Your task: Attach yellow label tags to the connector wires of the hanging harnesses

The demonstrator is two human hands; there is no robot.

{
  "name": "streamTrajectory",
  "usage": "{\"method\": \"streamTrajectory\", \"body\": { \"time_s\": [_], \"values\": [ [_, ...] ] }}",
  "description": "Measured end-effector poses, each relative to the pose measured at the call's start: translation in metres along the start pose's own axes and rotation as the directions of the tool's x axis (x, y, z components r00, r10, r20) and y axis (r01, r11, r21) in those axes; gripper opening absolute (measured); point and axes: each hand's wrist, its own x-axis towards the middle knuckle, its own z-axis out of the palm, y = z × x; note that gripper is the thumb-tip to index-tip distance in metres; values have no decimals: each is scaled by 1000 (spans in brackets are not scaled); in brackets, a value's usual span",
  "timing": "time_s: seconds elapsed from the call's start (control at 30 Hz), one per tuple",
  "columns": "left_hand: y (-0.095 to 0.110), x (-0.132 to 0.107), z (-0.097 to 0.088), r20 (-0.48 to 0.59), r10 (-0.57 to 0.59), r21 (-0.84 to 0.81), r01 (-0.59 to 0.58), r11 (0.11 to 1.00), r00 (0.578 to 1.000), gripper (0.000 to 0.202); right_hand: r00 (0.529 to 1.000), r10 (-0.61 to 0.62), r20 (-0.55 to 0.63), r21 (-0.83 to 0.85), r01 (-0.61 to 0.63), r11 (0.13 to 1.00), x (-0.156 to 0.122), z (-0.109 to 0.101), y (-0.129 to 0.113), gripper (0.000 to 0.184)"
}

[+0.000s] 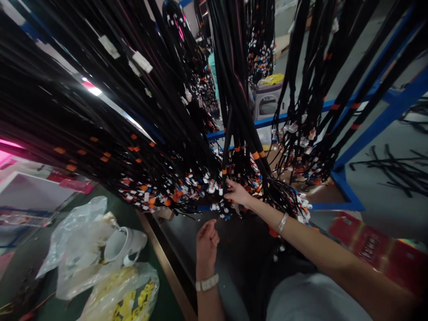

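Observation:
Black wire harnesses (239,89) hang in thick bundles, their lower ends branching into white, orange and blue connectors. My right hand (238,195) reaches in from the right, its fingers closed around the lower part of one harness (224,167) just below an orange tape band. The thumb and fingertips are partly lost among the wires. Lower and to the left, my left hand (207,238) is raised with curled fingers, apart from the harnesses, and nothing shows in it. White connectors (219,207) dangle just above it.
A blue metal frame (347,191) stands around the bundles. On the green tabletop at left are a white mug (125,243) and clear bags (133,294) with yellow parts. A red box (371,243) lies at right. Behind is a grey stool (267,98).

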Motion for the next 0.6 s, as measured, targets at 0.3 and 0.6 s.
{"method": "streamTrajectory", "body": {
  "time_s": [0.3, 0.6],
  "values": [
    [25, 2, -34, -217, 245, 8, -250, 968, 945, 28, 976, -55, 210, -112, 80, 991, -49, 23, -11, 50],
    [31, 2, -48, -179, 222, 38, -219, 975, 958, 27, 899, -83, 431, -287, 224, 931, -88, 21, -20, 37]
  ]
}}
